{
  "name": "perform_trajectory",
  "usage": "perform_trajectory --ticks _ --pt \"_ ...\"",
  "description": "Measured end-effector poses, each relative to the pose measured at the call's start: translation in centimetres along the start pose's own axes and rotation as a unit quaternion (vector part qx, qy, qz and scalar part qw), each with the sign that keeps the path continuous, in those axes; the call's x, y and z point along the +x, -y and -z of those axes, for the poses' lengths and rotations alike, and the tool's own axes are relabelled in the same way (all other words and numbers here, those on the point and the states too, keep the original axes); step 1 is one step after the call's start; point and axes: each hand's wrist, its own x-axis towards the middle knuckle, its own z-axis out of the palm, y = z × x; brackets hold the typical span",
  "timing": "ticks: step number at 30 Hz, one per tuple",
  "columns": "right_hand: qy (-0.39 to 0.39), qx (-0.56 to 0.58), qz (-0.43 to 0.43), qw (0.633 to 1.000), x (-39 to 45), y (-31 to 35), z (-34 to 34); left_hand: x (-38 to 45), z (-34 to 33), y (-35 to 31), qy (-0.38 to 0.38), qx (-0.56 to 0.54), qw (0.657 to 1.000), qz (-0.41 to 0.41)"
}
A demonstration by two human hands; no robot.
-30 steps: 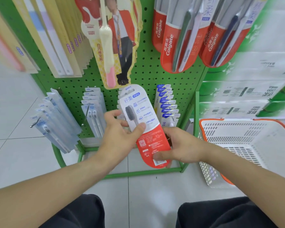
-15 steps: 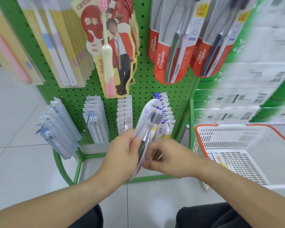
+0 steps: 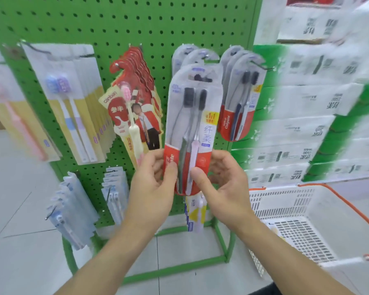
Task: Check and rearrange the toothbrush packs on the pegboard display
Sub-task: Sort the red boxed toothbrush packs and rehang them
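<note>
- Holding the bottom of a two-brush Colgate pack point(image 3: 193, 133), the person's left hand point(image 3: 152, 188) and right hand point(image 3: 224, 184) sit side by side at the same height, so neither is the nearer to the pack.
- The left thumb point(image 3: 170, 173) presses on the red lower panel while the other fingers of that hand curl behind the card; the right thumb point(image 3: 197, 177) lies over the brush handles with its fingers wrapped behind the right edge. Both hands are pinching the pack, not loose.
- From the fingers the pack runs straight up: its long axis is near upright, leaning slightly to the right at the top, brush heads high, red end low.
- Its rounded top, where the hang hole should be, lies just in front of the hanging Colgate packs point(image 3: 188, 58) on the middle hook. I cannot tell whether the hole is already over the hook.
- My guess is that the coming move depends on that upper end, far from the grip, being lined up with the hook and pushed back toward the pegboard point(image 3: 136, 28).
- To the right, a second row of Colgate packs point(image 3: 241, 96) hangs on its own hook point(image 3: 264, 68).
- To the left hang the red canban packs point(image 3: 134, 107), and beyond them the yellow-backed packs point(image 3: 73, 103).
- A white basket with an orange rim point(image 3: 328, 220) sits low on the right.
</note>
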Motion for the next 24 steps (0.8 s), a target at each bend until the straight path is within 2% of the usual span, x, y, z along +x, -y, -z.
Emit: perform_trajectory --ticks 5,8,24 --pt "-0.050 -0.003 0.016 0.999 2.2 2.0 0.7 1.6 -1.1 -2.0 0.020 0.018 0.999 -0.028" --pt "-0.068 -0.006 0.012 0.998 3.0 2.4 0.9 1.9 -1.5 -2.6 0.018 0.025 0.999 -0.009" --pt "-0.046 -0.073 -0.032 0.996 5.2 2.8 1.9 3.6 -1.9 -3.1 0.023 0.052 0.997 0.047"
